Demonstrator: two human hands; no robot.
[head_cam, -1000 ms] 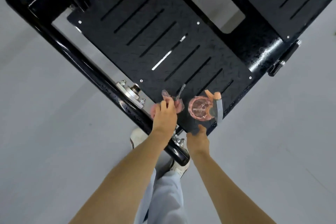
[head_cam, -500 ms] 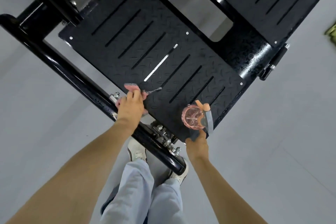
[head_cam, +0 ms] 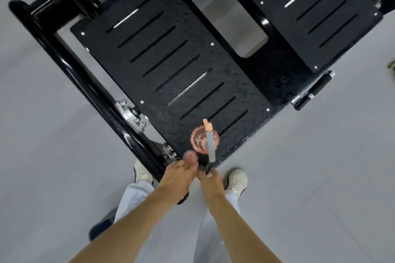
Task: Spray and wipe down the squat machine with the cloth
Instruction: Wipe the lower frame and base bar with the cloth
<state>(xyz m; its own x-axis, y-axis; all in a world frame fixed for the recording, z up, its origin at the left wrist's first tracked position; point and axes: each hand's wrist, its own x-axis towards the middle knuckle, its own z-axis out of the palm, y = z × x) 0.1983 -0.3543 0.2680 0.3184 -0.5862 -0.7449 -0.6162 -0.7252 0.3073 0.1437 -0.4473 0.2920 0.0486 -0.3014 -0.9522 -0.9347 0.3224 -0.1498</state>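
Squat machine footplate (head_cam: 171, 66), right hand (head_cam: 210, 179) gripping pink spray bottle (head_cam: 204, 140) at 6 o'clock, left hand (head_cam: 179, 174) closed over cloth (head_cam: 189, 152) beside it

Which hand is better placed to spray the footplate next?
Right. The right hand already grips the pink spray bottle, held over the near corner of the black footplate. The left hand sits beside it with only a bit of cloth showing at its fingertips.
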